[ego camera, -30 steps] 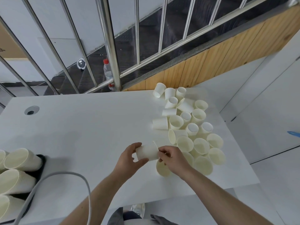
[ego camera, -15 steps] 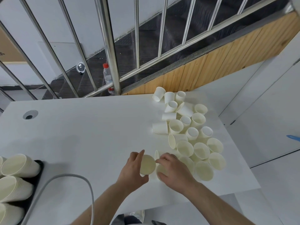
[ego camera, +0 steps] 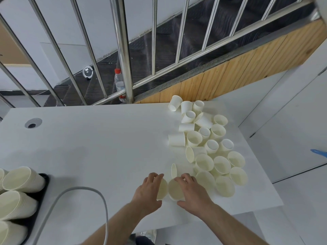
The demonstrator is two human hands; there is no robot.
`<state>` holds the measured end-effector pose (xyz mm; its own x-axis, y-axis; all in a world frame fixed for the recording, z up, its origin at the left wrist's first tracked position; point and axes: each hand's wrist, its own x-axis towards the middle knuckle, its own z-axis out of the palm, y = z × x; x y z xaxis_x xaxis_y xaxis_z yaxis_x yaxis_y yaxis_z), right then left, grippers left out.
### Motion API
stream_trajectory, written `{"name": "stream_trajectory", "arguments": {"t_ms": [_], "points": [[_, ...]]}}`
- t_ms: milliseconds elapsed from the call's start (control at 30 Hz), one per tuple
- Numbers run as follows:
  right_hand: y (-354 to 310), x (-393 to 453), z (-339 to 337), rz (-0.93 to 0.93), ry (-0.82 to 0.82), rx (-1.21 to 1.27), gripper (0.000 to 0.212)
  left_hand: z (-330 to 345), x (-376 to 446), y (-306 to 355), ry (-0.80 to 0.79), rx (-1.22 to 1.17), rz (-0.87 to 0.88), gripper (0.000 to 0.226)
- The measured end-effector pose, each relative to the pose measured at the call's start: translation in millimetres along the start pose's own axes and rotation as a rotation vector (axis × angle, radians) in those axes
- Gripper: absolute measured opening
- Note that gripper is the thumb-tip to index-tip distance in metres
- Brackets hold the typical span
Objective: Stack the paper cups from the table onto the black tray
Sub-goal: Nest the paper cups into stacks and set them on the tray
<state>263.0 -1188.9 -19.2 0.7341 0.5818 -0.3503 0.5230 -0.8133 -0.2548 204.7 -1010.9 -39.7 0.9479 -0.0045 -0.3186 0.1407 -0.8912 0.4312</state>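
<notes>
— Two hands, each curled round a cup?
— Yes: left hand (ego camera: 147, 189) gripped one paper cup (ego camera: 162, 189), right hand (ego camera: 192, 189) another (ego camera: 175, 190), lower centre. Half a second before, they were higher, cups touching.
— The black tray (ego camera: 36, 206)?
— Lower left, holding stacks.

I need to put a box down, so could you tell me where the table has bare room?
The widest bare patch of the table runs from the cable hole to the loose cups, and down to the grey cable. The right side is crowded with cups. The left hand and right hand each hold a cup at the near edge. The tray is full of stacks.
</notes>
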Motion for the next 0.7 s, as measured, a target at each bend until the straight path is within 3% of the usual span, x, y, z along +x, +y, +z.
{"name": "stream_trajectory", "arguments": {"t_ms": [233,700], "points": [[-13,3,8,0.050,0.038,0.081,0.078,0,3,-5,0.000,0.032,0.068,0.081],[-65,-20,10,0.094,0.186,0.144,0.072,-27,-36,-24,0.078,0.055,0.166,0.075]]}}
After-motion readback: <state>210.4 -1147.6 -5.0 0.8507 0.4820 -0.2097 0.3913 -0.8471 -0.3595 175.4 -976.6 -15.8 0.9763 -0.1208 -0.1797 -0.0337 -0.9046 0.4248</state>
